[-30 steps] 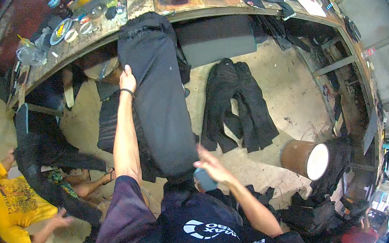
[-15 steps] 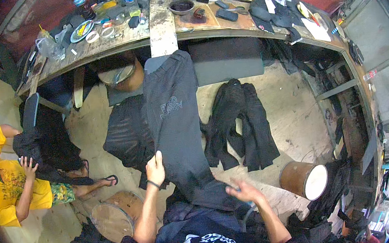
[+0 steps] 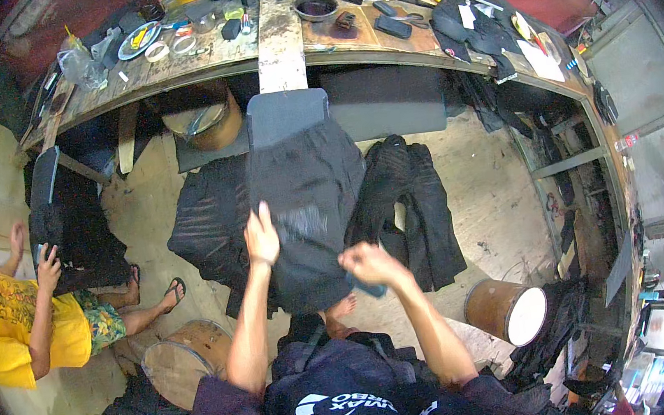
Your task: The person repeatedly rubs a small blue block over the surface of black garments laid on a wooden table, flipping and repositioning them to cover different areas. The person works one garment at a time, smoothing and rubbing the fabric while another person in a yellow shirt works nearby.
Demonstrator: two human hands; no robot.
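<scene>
A pair of dark trousers (image 3: pixel 309 185) is drawn over a narrow board that points away from me, and the dark rounded tip of that board (image 3: pixel 287 109) shows bare beyond the cloth. A faint printed patch lies blurred on the fabric. My left hand (image 3: pixel 262 238) rests on the left side of the trousers with its fingers stretched out. Over their near right edge, my right hand (image 3: pixel 374 265) is closed, and a dark bluish object (image 3: pixel 366 287) shows beneath it, too blurred to name.
More dark trousers (image 3: pixel 411 206) hang to the right, and dark garments (image 3: pixel 209 222) to the left. Wooden drums (image 3: pixel 489 308) stand on the floor. A cluttered workbench (image 3: pixel 168 91) curves across the far side. At left sits a person in a yellow shirt (image 3: pixel 10 317).
The trousers have slid toward me, baring the board's far end. My right hand has moved inward and closed; my left hand has shifted farther up. The other person's hands have changed position.
</scene>
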